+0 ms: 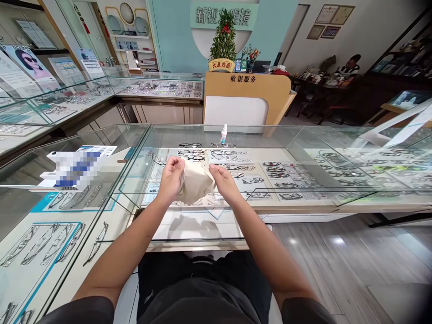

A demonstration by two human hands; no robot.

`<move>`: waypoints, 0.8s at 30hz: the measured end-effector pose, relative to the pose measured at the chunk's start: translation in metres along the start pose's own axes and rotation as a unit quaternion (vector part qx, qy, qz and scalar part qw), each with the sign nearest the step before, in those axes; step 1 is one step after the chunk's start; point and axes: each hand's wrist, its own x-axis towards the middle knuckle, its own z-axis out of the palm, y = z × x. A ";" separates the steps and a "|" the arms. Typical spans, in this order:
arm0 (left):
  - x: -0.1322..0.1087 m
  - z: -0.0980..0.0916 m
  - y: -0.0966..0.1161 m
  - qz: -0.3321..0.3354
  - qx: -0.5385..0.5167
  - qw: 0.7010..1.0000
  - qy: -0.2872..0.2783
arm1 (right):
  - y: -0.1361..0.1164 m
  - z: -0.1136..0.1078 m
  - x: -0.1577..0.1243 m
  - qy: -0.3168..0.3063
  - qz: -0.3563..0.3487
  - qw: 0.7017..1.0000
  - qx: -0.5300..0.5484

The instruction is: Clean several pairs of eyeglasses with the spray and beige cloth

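Observation:
A beige cloth (195, 183) hangs between my two hands, above the glass display counter. My left hand (173, 176) pinches its left edge between thumb and fingers. On the other side, my right hand (223, 178) grips the cloth's right edge. Whether anything lies within the cloth's folds, I cannot tell. Beyond my hands, a small white spray bottle (223, 134) stands upright on the glass top. Rows of eyeglasses (191, 155) lie under the glass behind and around the cloth.
More eyeglasses (276, 173) fill the case to the right. A white cardboard stand (76, 168) sits on the left counter. A wooden cashier desk (248, 83) with a leafy plant (223, 38) rises behind the counter. A person (349, 67) sits at the far right.

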 end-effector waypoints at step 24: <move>-0.018 0.009 -0.024 -0.225 0.025 0.940 -0.257 | -0.022 -0.017 -0.010 -0.004 0.131 0.952 0.278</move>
